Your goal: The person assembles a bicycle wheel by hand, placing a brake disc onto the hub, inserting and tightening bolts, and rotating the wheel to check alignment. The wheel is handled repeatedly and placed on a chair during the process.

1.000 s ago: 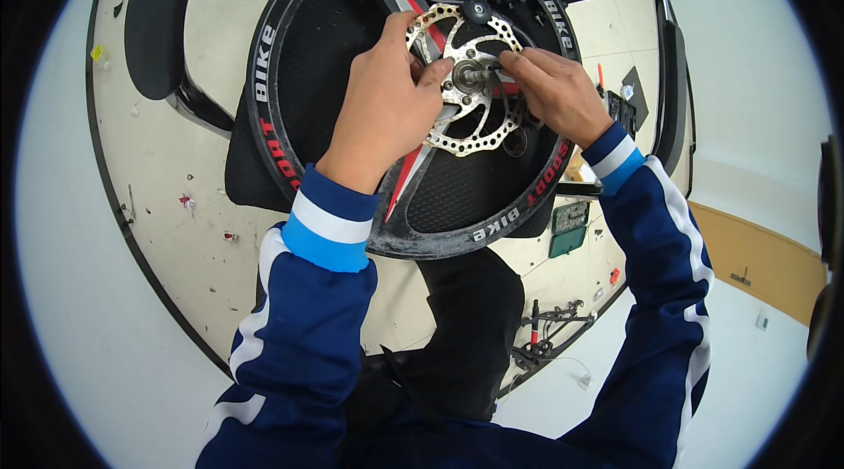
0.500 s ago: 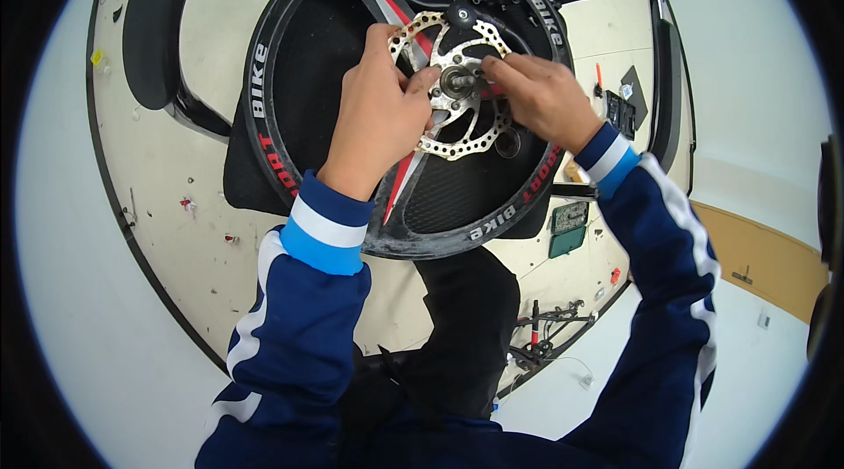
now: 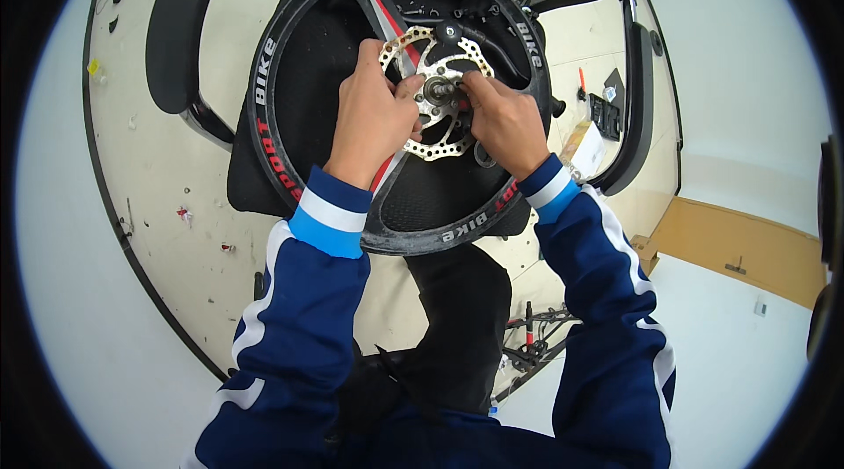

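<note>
Silver perforated disc [image 3: 431, 75] on black wheel [image 3: 387, 242], probably stiff, best taken by its outer edge, with left hand [image 3: 365, 117] curled closed there, right hand [image 3: 507, 123] bunched beside axle [image 3: 444, 89], hold unclear.

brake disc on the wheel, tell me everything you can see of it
The brake disc is round, silver and metallic-looking, with a scalloped, hole-punched outer ring, curved arms and bolts around its centre. Brownish marks show at its upper left. It lies face up over the middle of the dark wheel, with the axle standing through it. The left hand touches its left side; the right hand covers part of its right, contact unclear.
</note>
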A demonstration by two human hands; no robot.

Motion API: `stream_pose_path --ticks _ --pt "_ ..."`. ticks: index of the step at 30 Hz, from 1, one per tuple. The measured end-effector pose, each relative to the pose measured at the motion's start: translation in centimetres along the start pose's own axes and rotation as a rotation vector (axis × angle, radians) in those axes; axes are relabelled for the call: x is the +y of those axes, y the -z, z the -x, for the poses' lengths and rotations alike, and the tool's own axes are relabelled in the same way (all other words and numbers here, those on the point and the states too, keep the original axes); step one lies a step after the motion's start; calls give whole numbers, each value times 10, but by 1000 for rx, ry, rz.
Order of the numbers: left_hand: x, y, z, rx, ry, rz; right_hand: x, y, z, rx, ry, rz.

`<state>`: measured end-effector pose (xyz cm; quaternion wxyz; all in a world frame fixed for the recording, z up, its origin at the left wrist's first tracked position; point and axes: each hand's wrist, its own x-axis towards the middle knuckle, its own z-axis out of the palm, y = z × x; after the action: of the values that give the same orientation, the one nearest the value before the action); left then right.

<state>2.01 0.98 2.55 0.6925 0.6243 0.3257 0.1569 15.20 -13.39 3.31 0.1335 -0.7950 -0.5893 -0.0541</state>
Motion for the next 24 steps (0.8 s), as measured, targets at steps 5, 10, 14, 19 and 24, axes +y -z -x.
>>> stream_pose_path --ticks 5,10,14,19,24 --pt "-1 5 -1 -16 5 27 4 9 -6 -79 15 -81" --pt "-7 8 1 -6 -6 29 6 52 -28 115 -439 -353" --pt "-4 6 4 -1 25 54 -9 25 4 -91 -123 -291" --pt "-7 7 6 17 11 36 -8 13 10 -90 -133 -280" --pt "-10 8 4 27 -20 3 -3 11 9 -89 -9 -209"
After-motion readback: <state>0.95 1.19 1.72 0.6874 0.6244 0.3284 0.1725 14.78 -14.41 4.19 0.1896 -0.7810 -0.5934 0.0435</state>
